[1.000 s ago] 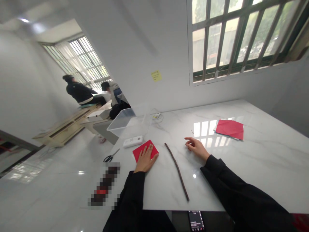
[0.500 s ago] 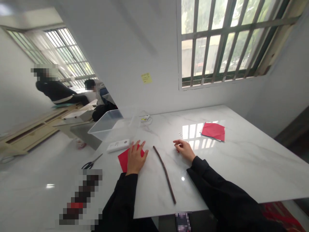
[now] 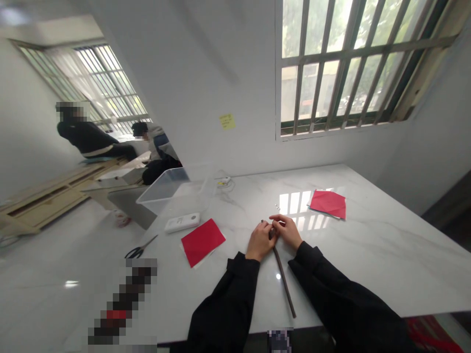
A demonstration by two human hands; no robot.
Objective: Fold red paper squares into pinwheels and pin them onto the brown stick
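My left hand [image 3: 260, 240] and my right hand [image 3: 287, 231] meet at the upper end of a thin dark stick [image 3: 283, 278], and both sets of fingers close around it. Its lower end reaches toward the near table edge. A red paper square [image 3: 202, 242] lies left of my left hand, untouched. A second red sheet [image 3: 328, 204] lies farther off beyond my right hand, on a paler sheet. Several tiny metal beads [image 3: 275, 206] sit just above my right hand.
On the white marble table [image 3: 371, 250] stand a clear plastic box [image 3: 165, 192], a white power bank [image 3: 182, 222] and a small plug with cord [image 3: 223, 182]. Black-handled scissors [image 3: 138, 252] and a pixelated object [image 3: 121, 304] lie at the left. Two seated people [image 3: 88, 138] are in the background.
My left hand has left the red paper and moved right onto the stick. My right hand has closed on the stick too. The stick has shifted, and the red paper lies uncovered.
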